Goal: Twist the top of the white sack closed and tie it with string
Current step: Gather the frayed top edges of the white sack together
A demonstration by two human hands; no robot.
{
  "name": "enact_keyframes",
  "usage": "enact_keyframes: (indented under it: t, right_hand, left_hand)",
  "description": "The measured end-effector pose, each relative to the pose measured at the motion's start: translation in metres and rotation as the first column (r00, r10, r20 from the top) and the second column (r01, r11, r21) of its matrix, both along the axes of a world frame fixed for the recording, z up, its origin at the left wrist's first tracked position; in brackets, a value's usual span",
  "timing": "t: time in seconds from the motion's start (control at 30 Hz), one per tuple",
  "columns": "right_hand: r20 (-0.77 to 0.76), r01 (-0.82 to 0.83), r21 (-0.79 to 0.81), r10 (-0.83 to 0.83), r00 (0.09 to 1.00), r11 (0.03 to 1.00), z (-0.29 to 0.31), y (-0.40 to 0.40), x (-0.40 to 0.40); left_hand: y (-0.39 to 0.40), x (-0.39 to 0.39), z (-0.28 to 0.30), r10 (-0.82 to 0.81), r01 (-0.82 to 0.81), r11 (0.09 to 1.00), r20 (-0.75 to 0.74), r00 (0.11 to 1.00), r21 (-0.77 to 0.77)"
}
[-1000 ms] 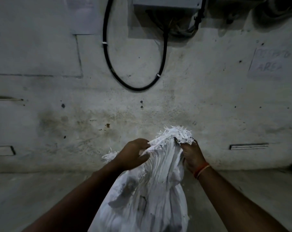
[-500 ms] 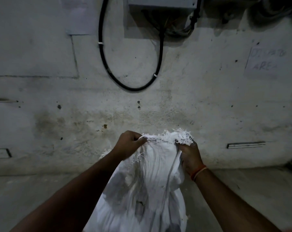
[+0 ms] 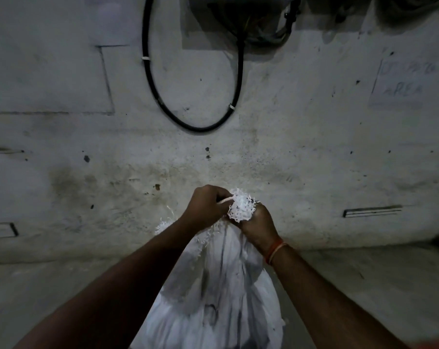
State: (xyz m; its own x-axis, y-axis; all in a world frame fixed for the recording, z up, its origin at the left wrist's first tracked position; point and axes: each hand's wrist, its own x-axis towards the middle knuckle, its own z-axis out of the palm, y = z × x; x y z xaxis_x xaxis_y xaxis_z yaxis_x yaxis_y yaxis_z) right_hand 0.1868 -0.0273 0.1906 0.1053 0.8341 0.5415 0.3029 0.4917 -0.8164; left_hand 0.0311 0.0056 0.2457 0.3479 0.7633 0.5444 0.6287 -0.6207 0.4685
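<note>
I have the white sack [image 3: 221,293] standing on the concrete floor [image 3: 364,285] in front of the stained wall [image 3: 289,147], and its frayed top [image 3: 241,207] is bunched into a tuft between my fists. My right hand [image 3: 257,226] is clenched around the neck just under the tuft; my left hand [image 3: 207,206] is curled against it, pinching a thin pale strand [image 3: 225,200] (string or a loose thread, I cannot tell). Gathering looks mostly done; the twisting seems barely begun, and tying remains.
</note>
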Motion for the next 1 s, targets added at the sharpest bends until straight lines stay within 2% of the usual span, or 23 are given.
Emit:
enact_keyframes:
  t: [0.1,0.2,0.33,0.47,0.7,0.87,0.93,1.0]
  right_hand:
    - [-0.052,0.047,-0.003,-0.047,0.998,0.999,-0.002,0.000,0.004]
    - [-0.108,0.016,0.005,-0.016,0.994,1.000,-0.009,0.001,0.007]
    - [-0.270,-0.060,-0.032,0.049,0.962,0.998,-0.019,0.005,0.009]
    - [-0.321,-0.043,-0.023,0.033,0.947,0.999,-0.023,0.009,0.015]
    - [-0.213,-0.088,0.050,0.097,0.972,0.995,-0.026,0.011,0.016]
    - [-0.369,-0.248,-0.053,0.212,0.905,0.967,-0.023,0.009,0.010]
    - [-0.253,-0.299,-0.086,0.270,0.929,0.950,-0.017,0.009,0.006]
    - [-0.157,-0.283,-0.101,0.265,0.951,0.954,-0.012,0.009,0.001]
  left_hand:
    - [-0.001,-0.003,-0.004,-0.091,0.095,0.995,-0.074,0.993,0.043]
    - [-0.003,-0.006,-0.011,-0.152,0.163,0.982,-0.116,0.982,0.096]
    - [-0.002,-0.017,-0.024,-0.067,0.089,0.989,-0.176,0.982,0.119]
    - [0.002,-0.035,-0.043,-0.034,0.051,0.994,-0.163,0.986,0.101]
    - [-0.001,-0.042,-0.036,-0.059,0.060,0.998,0.080,0.995,-0.002]
    - [0.004,-0.037,-0.019,-0.094,0.101,0.990,0.070,0.993,-0.100]
    - [0.003,-0.031,-0.012,-0.104,0.108,0.988,0.048,0.993,-0.109]
    - [0.003,-0.025,-0.009,-0.117,0.120,0.988,0.036,0.992,-0.095]
